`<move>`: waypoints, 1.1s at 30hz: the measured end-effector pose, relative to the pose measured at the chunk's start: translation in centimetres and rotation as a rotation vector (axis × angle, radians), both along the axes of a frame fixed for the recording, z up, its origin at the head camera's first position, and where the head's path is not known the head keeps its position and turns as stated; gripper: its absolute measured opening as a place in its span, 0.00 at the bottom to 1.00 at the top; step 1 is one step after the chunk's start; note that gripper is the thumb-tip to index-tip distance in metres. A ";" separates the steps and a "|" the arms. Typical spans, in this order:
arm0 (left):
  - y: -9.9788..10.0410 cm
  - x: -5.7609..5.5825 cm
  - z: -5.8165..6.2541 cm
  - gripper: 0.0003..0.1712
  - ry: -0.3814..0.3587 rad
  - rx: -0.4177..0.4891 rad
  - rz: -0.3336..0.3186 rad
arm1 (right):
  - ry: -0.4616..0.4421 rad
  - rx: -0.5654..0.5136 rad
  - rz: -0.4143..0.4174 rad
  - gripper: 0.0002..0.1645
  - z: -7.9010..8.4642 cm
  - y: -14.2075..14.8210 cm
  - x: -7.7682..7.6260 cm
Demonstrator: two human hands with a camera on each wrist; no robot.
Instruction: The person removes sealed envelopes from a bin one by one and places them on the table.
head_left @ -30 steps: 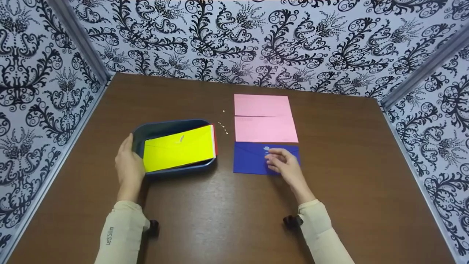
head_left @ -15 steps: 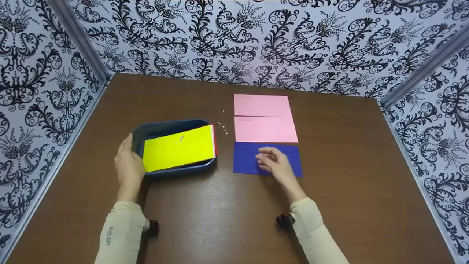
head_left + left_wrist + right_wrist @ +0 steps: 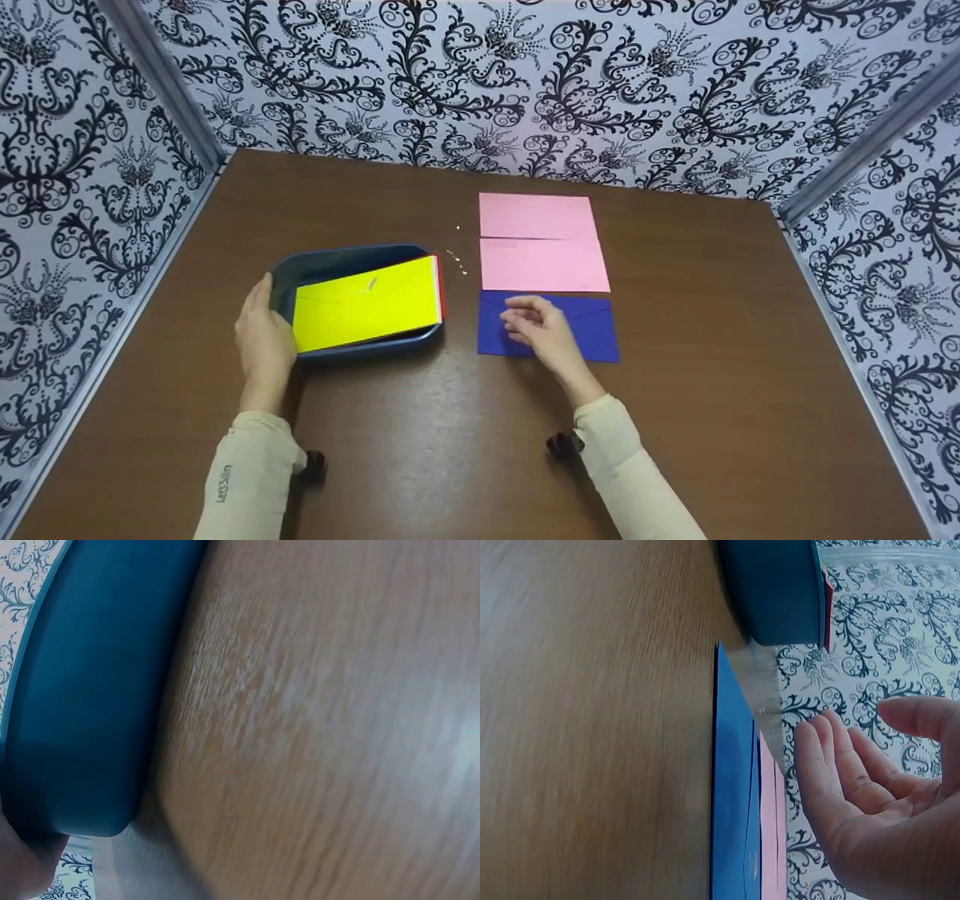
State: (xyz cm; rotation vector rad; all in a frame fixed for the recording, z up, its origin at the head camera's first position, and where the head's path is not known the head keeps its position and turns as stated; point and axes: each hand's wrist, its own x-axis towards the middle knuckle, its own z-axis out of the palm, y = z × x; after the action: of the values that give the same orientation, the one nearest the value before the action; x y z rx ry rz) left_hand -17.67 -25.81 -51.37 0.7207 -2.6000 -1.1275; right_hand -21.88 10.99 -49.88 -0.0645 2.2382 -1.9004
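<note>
A dark blue tub [image 3: 360, 346] stands at the left of the table, with a bright yellow envelope [image 3: 364, 304] uppermost in it. My left hand [image 3: 266, 337] rests along the tub's left end, fingers fairly straight against the wall; its thumb is hidden. Over a dark blue envelope [image 3: 592, 337] hovers my right hand [image 3: 547, 334], fingers loosely bent and holding nothing. The right wrist view shows that hand [image 3: 885, 802] raised off the flat blue envelope [image 3: 731, 787]. Behind this envelope lie two pink envelopes [image 3: 544, 266], one beyond the other.
Red and white edges [image 3: 439, 289] stick out under the yellow envelope at the tub's right end. Small pale specks [image 3: 457, 262] lie on the brown table [image 3: 420, 450] between tub and pink envelopes. Patterned walls [image 3: 480, 82] border the table at the back and sides.
My right hand has slid leftward across the blue envelope, from its right part toward its left, uncovering its right side. The left hand and the tub stay where they were.
</note>
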 end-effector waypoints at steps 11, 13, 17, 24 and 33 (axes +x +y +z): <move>0.1 0.2 -0.1 0.34 0.033 -0.032 0.006 | 0.036 0.034 0.045 0.19 0.1 -2.2 -0.1; 0.1 0.1 -0.2 0.34 0.041 -0.041 0.010 | 0.047 0.047 0.056 0.19 0.0 -2.7 -0.2; 0.0 0.1 -0.2 0.34 0.038 -0.025 0.010 | 0.061 0.074 0.082 0.21 -0.1 -3.5 -0.3; -0.1 0.1 -0.1 0.35 0.022 -0.004 0.006 | 0.092 0.128 0.111 0.25 -0.2 -5.1 -0.3; 0.0 0.0 0.0 0.35 0.012 0.006 0.008 | 0.117 0.211 0.120 0.29 -0.1 -7.0 -0.2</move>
State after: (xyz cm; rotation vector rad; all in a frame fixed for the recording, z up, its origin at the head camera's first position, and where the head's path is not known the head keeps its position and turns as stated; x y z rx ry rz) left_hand -17.71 -25.78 -51.35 0.7228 -2.5825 -1.1344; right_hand -22.05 3.99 -49.95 -0.2776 2.4376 -1.6301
